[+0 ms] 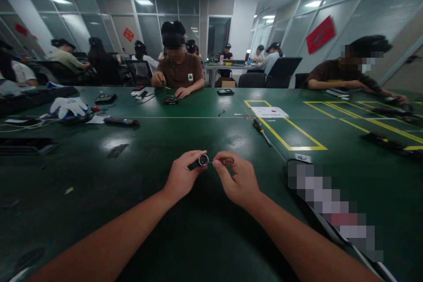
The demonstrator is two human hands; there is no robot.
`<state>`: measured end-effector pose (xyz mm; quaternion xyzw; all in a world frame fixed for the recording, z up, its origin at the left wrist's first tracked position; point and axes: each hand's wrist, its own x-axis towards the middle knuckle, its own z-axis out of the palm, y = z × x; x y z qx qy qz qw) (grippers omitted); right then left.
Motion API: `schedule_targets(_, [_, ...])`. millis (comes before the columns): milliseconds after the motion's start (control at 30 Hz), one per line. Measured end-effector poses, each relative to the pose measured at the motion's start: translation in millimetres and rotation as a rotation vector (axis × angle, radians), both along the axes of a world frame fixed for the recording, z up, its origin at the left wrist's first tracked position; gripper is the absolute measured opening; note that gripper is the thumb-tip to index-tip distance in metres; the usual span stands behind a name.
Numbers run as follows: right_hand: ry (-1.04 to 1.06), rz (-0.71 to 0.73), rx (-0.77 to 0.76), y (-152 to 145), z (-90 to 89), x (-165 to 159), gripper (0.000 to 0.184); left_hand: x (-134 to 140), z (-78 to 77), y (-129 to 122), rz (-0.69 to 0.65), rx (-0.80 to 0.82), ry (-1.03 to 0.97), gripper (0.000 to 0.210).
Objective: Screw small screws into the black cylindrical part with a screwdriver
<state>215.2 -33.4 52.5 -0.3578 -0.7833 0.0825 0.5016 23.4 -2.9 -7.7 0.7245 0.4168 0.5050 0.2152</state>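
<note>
My left hand (183,172) is closed on a short round black part with a pale metal rim (203,160), gripped between thumb and fingers. Its open end faces me, and some detail shows dark inside. Just to the right, my right hand (238,178) is closed in a pinch, its fingertips close to the round part's rim. A thin light sliver shows at that pinch, too small to name. Along the curled fingers lies a small brownish, knobbly thing (227,161), whose kind I cannot make out. Both hands are above the green table (158,220).
A screwdriver (262,132) lies ahead to the right, near a white paper (270,112) and yellow tape outlines. To the left are white gloves (68,108) and a dark cylindrical tool (121,122). A blurred-out long object (330,207) lies right. A co-worker (178,66) sits opposite.
</note>
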Motion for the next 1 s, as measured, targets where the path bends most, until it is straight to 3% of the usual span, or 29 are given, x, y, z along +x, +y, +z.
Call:
schedule_targets(233, [-0.009, -0.029, 0.003, 2.3, -1.3, 1.0, 0.011, 0.4, 1.8, -1.1, 0.016, -0.001, 0.007, 0.039])
schedule_targets(1000, [0.083, -0.054, -0.216, 9.9, -5.3, 1.7, 0.017, 0.3, 3.9, -0.6, 0.057, -0.015, 0.089, 0.044])
